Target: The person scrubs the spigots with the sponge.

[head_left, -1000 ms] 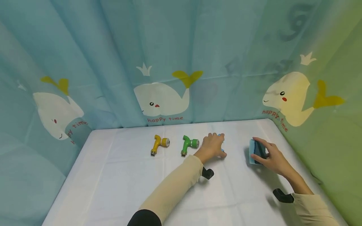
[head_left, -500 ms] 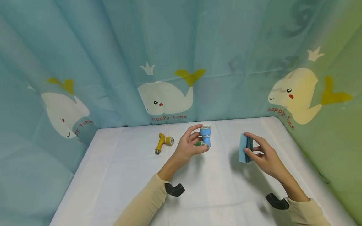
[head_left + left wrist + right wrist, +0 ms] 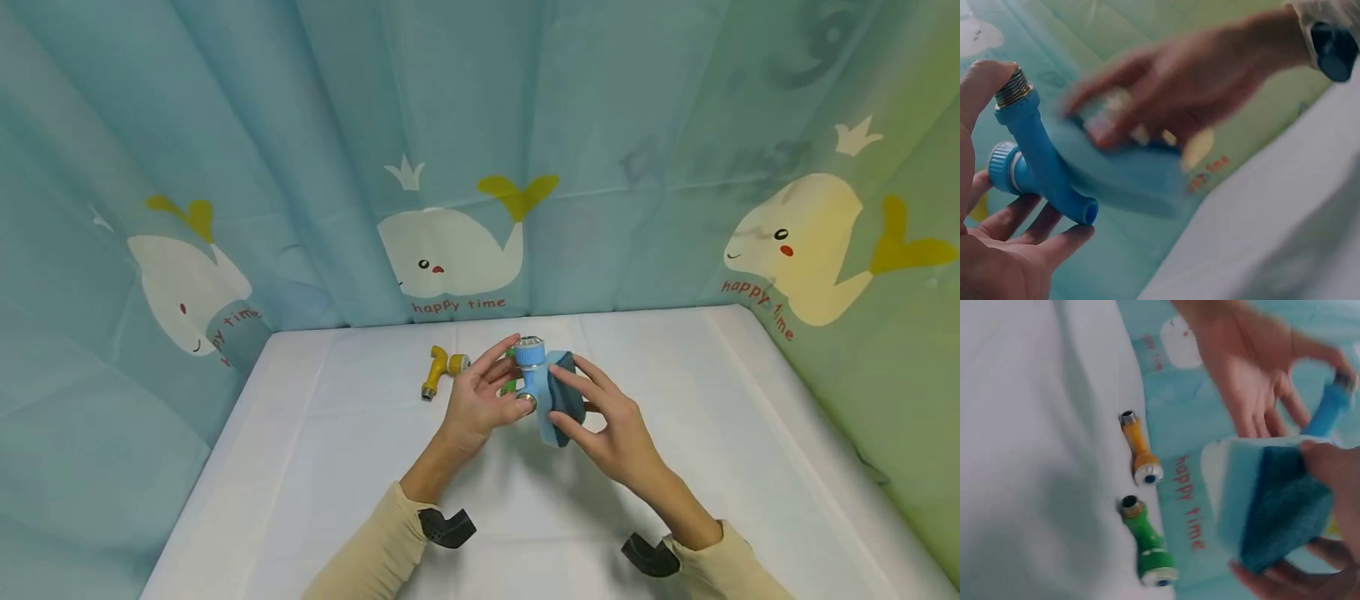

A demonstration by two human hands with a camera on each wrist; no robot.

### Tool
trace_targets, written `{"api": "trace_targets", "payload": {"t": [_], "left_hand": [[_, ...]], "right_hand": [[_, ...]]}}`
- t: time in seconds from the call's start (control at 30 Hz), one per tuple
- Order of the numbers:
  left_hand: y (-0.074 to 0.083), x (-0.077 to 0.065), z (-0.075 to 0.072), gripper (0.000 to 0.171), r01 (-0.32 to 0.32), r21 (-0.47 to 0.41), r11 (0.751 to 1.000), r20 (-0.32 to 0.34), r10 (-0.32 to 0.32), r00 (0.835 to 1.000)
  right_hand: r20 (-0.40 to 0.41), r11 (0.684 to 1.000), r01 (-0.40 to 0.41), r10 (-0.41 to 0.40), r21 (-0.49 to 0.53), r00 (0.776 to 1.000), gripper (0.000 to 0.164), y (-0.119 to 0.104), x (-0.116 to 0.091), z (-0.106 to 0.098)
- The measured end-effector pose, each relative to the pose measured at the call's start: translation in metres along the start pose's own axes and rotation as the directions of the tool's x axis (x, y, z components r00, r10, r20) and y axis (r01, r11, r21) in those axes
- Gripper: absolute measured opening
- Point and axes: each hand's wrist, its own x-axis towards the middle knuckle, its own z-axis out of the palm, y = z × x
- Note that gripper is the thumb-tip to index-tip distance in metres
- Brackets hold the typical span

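Note:
My left hand (image 3: 477, 408) holds a blue faucet (image 3: 1041, 156) up over the table, thumb on its threaded metal end and fingertips at the spout and knob side. From the right, my right hand (image 3: 618, 429) pinches a two-layer sponge (image 3: 1282, 506), light blue on one face and dark teal on the other. The light face lies against the faucet's side in the head view. In the left wrist view the sponge and right hand are blurred. Behind the left hand, a green faucet (image 3: 1147, 540) is mostly hidden in the head view.
A yellow faucet (image 3: 441, 371) lies on the white-covered table (image 3: 337, 467), left of the green one. A blue curtain (image 3: 315, 167) with whale prints hangs along the back and sides. Black wrist mounts sit on both sleeves.
The left hand has lifted the blue faucet off the table and drawn it back to the left. The right hand has carried the sponge left until it meets the faucet.

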Motion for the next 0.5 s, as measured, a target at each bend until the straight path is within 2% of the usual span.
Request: {"api": "trace_targets", "payload": {"t": [0.1,0.2,0.3,0.37,0.5], "left_hand": [[0.007,0.001,-0.001,0.097,-0.012,0.009,1.000,-0.002,0.012,1.000],[0.008,0.002,-0.004,0.098,-0.026,0.015,1.000,0.017,0.026,1.000],[0.009,0.000,-0.006,0.099,-0.022,-0.018,1.000,0.033,0.022,0.999],[0.010,-0.002,-0.007,0.100,-0.018,-0.047,0.999,0.035,0.020,0.999],[0.012,-0.004,-0.009,0.100,-0.021,-0.053,0.998,0.035,0.023,0.999]], "right_hand": [[-0.019,1.000,-0.001,0.001,-0.004,1.000,0.069,0.003,0.000,0.000],[-0.009,0.999,0.035,-0.035,0.014,0.999,0.069,-0.003,0.003,-0.001],[0.033,0.998,0.062,-0.061,-0.016,0.998,0.066,-0.006,0.005,-0.001],[0.036,0.998,0.044,-0.042,-0.035,0.998,0.066,-0.007,0.006,-0.003],[0.042,0.999,0.029,-0.031,0.042,0.999,0.067,-0.013,0.006,-0.006]]}}
